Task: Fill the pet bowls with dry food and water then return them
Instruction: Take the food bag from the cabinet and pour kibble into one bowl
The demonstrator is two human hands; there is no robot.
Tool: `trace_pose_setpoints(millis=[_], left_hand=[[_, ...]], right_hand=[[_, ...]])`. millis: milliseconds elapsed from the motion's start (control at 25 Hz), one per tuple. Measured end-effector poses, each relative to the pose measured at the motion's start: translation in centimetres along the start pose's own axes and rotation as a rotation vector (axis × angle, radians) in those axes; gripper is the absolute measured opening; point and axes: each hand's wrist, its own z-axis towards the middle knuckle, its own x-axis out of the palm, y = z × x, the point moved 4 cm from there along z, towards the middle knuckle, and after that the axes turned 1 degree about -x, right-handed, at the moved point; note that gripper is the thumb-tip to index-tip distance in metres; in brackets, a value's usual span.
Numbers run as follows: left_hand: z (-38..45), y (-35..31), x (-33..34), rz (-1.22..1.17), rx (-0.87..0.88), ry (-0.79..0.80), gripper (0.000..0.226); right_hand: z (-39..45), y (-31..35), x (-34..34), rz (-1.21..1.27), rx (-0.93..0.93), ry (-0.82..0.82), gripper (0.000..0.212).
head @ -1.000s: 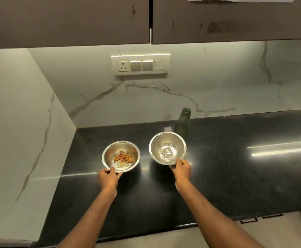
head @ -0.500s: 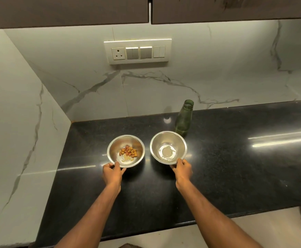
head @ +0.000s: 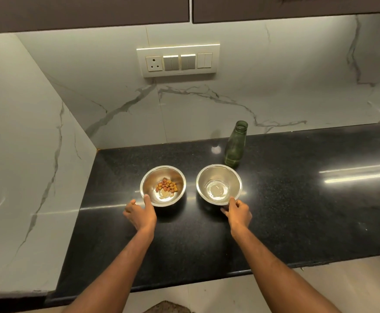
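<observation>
Two steel pet bowls stand side by side on the black counter (head: 297, 199). The left bowl (head: 151, 180) holds a small heap of brown kibble (head: 167, 185). The right bowl (head: 232, 177) has a little clear water (head: 217, 190) at its bottom. My left hand (head: 140, 215) is at the left bowl's near rim, thumb touching the rim and a finger spread out to the left, off the bowl. My right hand (head: 239, 213) pinches the right bowl's near rim, thumb on top and fingers curled beneath.
An uncapped green glass bottle (head: 235, 146) stands just behind the right bowl. Marble walls close the counter at the back and left. A switch panel (head: 178, 60) sits on the back wall, with dark cabinets above. The counter's front edge lies under my forearms.
Both bowls have come to rest on the counter, the right one no longer tilted. My left hand has loosened from its bowl, one finger now spread away. The view has tipped downward.
</observation>
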Motion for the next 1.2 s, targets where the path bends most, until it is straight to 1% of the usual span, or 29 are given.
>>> trace_pose_setpoints(millis=[80, 120, 200, 240, 320, 360, 400, 440, 480, 520, 560, 600, 640, 680, 760, 840, 960, 1000, 1080, 1160, 1200], left_hand=[[-1.2, -2.1, -0.1, 0.040, 0.142, -0.022, 0.066], [-2.3, -3.7, -0.3, 0.041, 0.211, -0.014, 0.066], [-4.2, -7.3, -0.4, -0.054, 0.328, 0.040, 0.064], [-5.3, -9.4, -0.3, -0.122, 0.362, 0.077, 0.061], [-7.6, -14.3, 0.1, -0.267, 0.437, 0.175, 0.060], [-9.2, -16.9, 0.2, -0.346, 0.472, 0.255, 0.066], [-11.0, -19.6, 0.1, -0.422, 0.529, 0.355, 0.078], [-12.9, -22.5, 0.0, -0.461, 0.589, 0.460, 0.090], [-15.1, -25.5, -0.3, -0.489, 0.651, 0.554, 0.096], [-17.1, -28.7, -0.8, -0.510, 0.694, 0.618, 0.096], [-19.1, -31.6, -1.3, -0.558, 0.711, 0.669, 0.091], [-21.1, -34.4, -1.9, -0.644, 0.689, 0.707, 0.082], [-22.8, -36.8, -2.4, -0.749, 0.629, 0.745, 0.073], [-24.3, -38.5, -2.9, -0.845, 0.545, 0.785, 0.065], [-26.3, -40.1, -3.4, -0.969, 0.367, 0.840, 0.055], [-27.2, -39.8, -3.6, -1.065, 0.234, 0.830, 0.059], [-28.2, -38.4, -4.1, -1.172, 0.135, 0.803, 0.074], [-28.4, -37.7, -4.4, -1.152, 0.125, 0.786, 0.074], [-29.3, -36.2, -5.5, -1.069, 0.122, 0.795, 0.063], [-30.9, -34.8, -7.1, -0.894, 0.179, 0.850, 0.047], [-32.0, -34.5, -8.1, -0.761, 0.236, 0.859, 0.041]], right_hand=[[-0.5, 1.2, -0.8, -0.271, -0.117, -0.117, 0.033], [-1.3, 2.4, -1.4, -0.398, -0.212, -0.180, 0.036], [-3.2, 6.1, -2.4, -0.579, -0.499, -0.288, 0.039], [-4.4, 8.5, -2.6, -0.613, -0.655, -0.328, 0.040], [-6.9, 13.8, -2.9, -0.575, -0.890, -0.381, 0.043], [-8.1, 16.4, -3.0, -0.525, -0.985, -0.394, 0.044], [-9.6, 19.3, -3.3, -0.472, -1.082, -0.404, 0.045], [-11.2, 22.1, -3.7, -0.423, -1.179, -0.413, 0.046], [-12.8, 25.1, -4.1, -0.377, -1.268, -0.420, 0.049], [-14.5, 28.0, -4.6, -0.345, -1.348, -0.433, 0.054], [-16.1, 30.8, -5.2, -0.330, -1.422, -0.456, 0.059], [-17.5, 33.4, -5.6, -0.335, -1.493, -0.479, 0.062], [-18.9, 35.8, -6.1, -0.357, -1.557, -0.501, 0.063], [-20.1, 38.0, -6.4, -0.396, -1.602, -0.517, 0.065], [-22.0, 41.8, -6.9, -0.469, -1.631, -0.519, 0.066], [-23.8, 44.6, -7.8, -0.512, -1.609, -0.504, 0.065], [-26.3, 47.3, -8.4, -0.563, -1.605, -0.412, 0.071], [-27.2, 47.9, -8.6, -0.570, -1.617, -0.378, 0.076], [-29.8, 48.9, -9.4, -0.542, -1.660, -0.319, 0.088], [-33.6, 49.4, -11.0, -0.491, -1.702, -0.292, 0.097], [-35.7, 49.5, -12.0, -0.463, -1.706, -0.310, 0.101]])
